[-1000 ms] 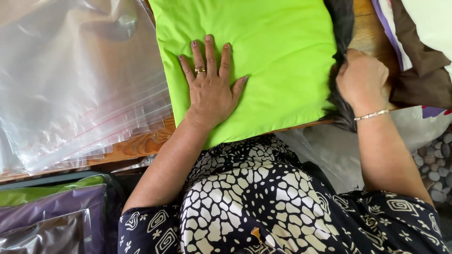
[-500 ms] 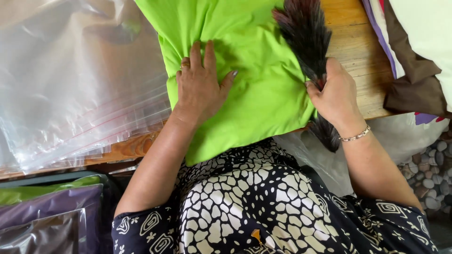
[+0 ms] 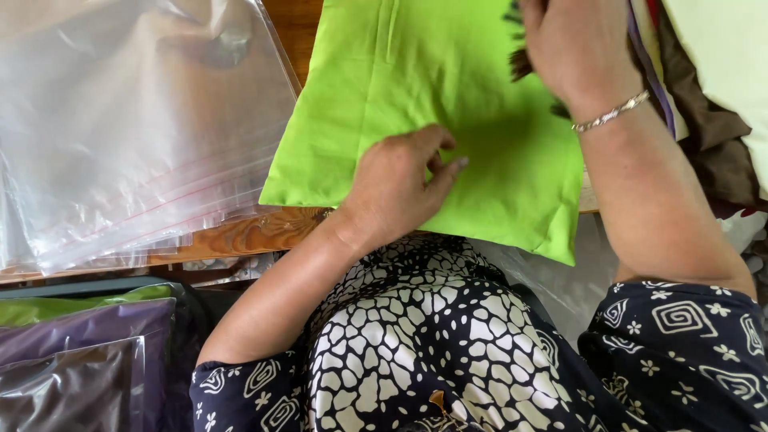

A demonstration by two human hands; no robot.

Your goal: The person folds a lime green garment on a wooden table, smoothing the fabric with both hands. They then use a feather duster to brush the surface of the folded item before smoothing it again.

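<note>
The left hand [image 3: 396, 188] rests on a bright green cushion cover [image 3: 416, 104], fingers curled and pinching a small fold of the cloth near its lower middle; this grip is nearly closed, thumb meeting the fingertips over the fabric. The right hand [image 3: 580, 48] sits up and to the right of that grip, over the cover's upper right part. Its fingers are curled round a dark feathery brush [image 3: 524, 60], of which only a tuft shows past the palm; how tightly the hand clamps it cannot be told from this angle. A thin silver bracelet [image 3: 612, 112] circles that wrist.

The cover lies flat on a wooden counter [image 3: 240, 236], its lower right corner hanging past the edge nearest the person. A strip of bare wood shows just below and left of the left hand's grip. Further left of it, a stack of clear plastic zip bags [image 3: 136, 128] spreads over the counter, touching the cover's left edge. Beyond the right hand's grip, at the right margin, lie folded brown, purple and pale fabrics [image 3: 704, 136]. Below the counter edge, well left of both hands, more bagged covers [image 3: 80, 352] in green and purple sit stacked. The person's black-and-white patterned garment [image 3: 448, 344] fills the foreground.
</note>
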